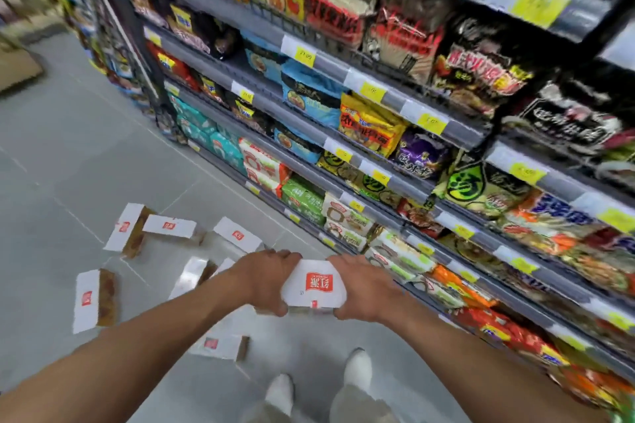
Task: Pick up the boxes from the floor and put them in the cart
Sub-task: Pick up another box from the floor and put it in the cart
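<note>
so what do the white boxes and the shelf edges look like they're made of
Held box: looks like matte white card with a printed red logo; its surface shows no shine, and both hands, left hand and right hand, grip its ends. Boxes on the floor show a brownish side, perhaps a clear window. Shelf edges: grey, probably painted metal or plastic, holding yellow paper price tags.

held box (313, 285): white, red logo | floor boxes (170, 229): scattered flat

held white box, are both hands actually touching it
Touching. The head view shows the left hand and right hand wrapped around opposite ends of the white box, fingers pressed on it, above the floor.
</note>
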Tool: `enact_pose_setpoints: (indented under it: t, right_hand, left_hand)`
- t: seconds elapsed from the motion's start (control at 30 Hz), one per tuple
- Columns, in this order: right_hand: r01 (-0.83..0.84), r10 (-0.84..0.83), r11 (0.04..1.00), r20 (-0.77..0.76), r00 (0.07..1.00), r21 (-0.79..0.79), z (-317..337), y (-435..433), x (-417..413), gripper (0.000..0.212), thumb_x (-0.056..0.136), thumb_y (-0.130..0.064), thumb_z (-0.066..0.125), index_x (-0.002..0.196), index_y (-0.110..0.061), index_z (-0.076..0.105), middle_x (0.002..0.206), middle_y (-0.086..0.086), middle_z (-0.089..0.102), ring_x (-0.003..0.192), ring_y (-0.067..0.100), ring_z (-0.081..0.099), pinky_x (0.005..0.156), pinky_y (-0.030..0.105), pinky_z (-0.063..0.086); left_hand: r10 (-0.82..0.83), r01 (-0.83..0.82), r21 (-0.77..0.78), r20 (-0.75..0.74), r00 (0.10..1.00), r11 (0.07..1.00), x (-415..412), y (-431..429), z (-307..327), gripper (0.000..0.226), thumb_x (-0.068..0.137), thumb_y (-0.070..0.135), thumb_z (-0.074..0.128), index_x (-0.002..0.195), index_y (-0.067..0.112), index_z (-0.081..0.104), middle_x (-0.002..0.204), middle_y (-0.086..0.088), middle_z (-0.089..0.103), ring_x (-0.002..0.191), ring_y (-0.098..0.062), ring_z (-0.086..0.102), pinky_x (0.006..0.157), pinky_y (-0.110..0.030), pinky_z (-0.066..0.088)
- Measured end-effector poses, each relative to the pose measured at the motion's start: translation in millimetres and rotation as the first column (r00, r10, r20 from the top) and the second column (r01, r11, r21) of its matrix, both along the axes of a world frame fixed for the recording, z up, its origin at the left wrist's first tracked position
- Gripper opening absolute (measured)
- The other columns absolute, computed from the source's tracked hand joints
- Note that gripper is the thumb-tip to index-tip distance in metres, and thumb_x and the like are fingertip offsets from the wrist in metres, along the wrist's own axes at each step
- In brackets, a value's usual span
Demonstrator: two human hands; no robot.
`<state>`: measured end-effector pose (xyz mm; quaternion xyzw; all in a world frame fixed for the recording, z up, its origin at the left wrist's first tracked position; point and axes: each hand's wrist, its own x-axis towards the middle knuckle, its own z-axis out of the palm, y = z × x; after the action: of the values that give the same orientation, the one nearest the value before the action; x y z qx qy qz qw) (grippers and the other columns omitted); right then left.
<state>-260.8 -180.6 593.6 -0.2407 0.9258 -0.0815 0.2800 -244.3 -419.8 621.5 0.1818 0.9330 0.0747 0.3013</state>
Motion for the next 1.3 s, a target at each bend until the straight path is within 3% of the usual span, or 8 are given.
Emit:
enact_pose_setpoints:
  t: [0.2,0.37,0.5,0.67,0.73,0.93,1.13,1.3]
  right_hand:
    - [0.178,-0.178,0.984,-0.056,0.982,-0.014,51.7,37.5,44.0,0.080,0.057,-0.067,0.067,0.127,-0.040,0.040,0.117,-0.009,0.055,0.110,0.020,0.054,0.074,0.035,0.046]
    - [0.378,-0.379,0.925,-0.078,0.922,-0.033,81.7,104.7,82.4,0.076,0.054,-0.068,0.064,0.120,-0.036,0.043,0.110,-0.007,0.059,0.105,0.022,0.059,0.081,0.040,0.055]
    - [0.551,-0.546,0.834,-0.141,0.826,-0.008,90.5,173.1,122.9,0.091,0.063,-0.074,0.066,0.140,-0.037,0.035,0.132,-0.006,0.055,0.120,0.023,0.054,0.092,0.048,0.053]
    - [0.717,-0.703,0.696,-0.178,0.689,0.025,104.0,262.5,182.9,0.101,0.064,-0.083,0.057,0.145,-0.029,0.029,0.136,-0.001,0.047,0.123,0.026,0.047,0.095,0.048,0.049]
    - [0.779,-0.763,0.627,-0.200,0.615,0.006,107.9,297.0,209.9,0.110,0.060,-0.091,0.047,0.147,-0.027,0.027,0.139,0.000,0.045,0.127,0.026,0.045,0.098,0.048,0.048]
    - [0.898,-0.884,0.437,-0.204,0.421,-0.039,101.3,389.1,290.1,0.115,0.074,-0.073,0.063,0.160,-0.021,0.008,0.160,0.004,0.027,0.146,0.026,0.025,0.114,0.050,0.036]
    - [0.989,-0.985,0.138,-0.109,0.131,-0.061,86.2,443.4,363.0,0.119,0.067,-0.062,0.075,0.159,-0.030,0.006,0.162,0.002,0.022,0.133,0.029,0.049,0.107,0.046,0.045]
    - [0.958,-0.981,-0.191,0.018,-0.192,-0.214,75.3,470.1,404.2,0.099,0.066,-0.044,0.085,0.144,-0.035,0.025,0.131,-0.001,0.058,0.116,0.023,0.059,0.095,0.042,0.055]
  left_hand:
    - [-0.239,0.240,-0.041,0.027,0.971,0.970,-10.2,42.0,57.4,0.089,0.059,0.050,0.082,0.135,0.030,0.041,0.129,0.003,0.060,0.112,-0.022,0.059,0.090,-0.037,0.053]
    - [-0.435,0.435,-0.011,0.024,0.900,0.900,-24.6,121.5,75.8,0.080,0.055,0.048,0.080,0.126,0.038,0.045,0.120,0.008,0.063,0.103,-0.018,0.062,0.081,-0.035,0.057]
    - [-0.630,0.630,-0.012,-0.052,0.775,0.776,-24.7,215.3,89.2,0.068,0.063,0.050,0.075,0.123,0.041,0.043,0.121,0.011,0.061,0.108,-0.018,0.062,0.080,-0.034,0.055]
    - [-0.781,0.782,0.039,-0.045,0.623,0.622,-13.8,338.1,90.6,0.068,0.060,0.046,0.075,0.120,0.039,0.043,0.112,0.010,0.059,0.103,-0.019,0.062,0.077,-0.036,0.056]
    - [-0.827,0.828,0.015,-0.057,0.560,0.560,-4.8,390.2,92.7,0.066,0.056,0.052,0.071,0.115,0.039,0.042,0.106,0.011,0.059,0.096,-0.019,0.062,0.075,-0.038,0.058]
    - [-0.911,0.917,0.043,-0.101,0.400,0.397,28.9,508.1,95.8,0.058,0.065,0.050,0.074,0.111,0.038,0.041,0.105,0.010,0.055,0.096,-0.016,0.055,0.078,-0.042,0.055]
    - [-0.967,0.971,0.031,-0.083,0.240,0.238,70.6,605.0,92.9,0.062,0.069,0.048,0.078,0.118,0.034,0.043,0.114,0.005,0.056,0.102,-0.019,0.056,0.082,-0.042,0.055]
    - [-0.988,0.990,0.088,-0.098,0.120,0.111,100.6,682.9,80.2,0.081,0.074,0.044,0.078,0.142,0.030,0.036,0.137,0.000,0.041,0.127,-0.021,0.042,0.097,-0.036,0.043]
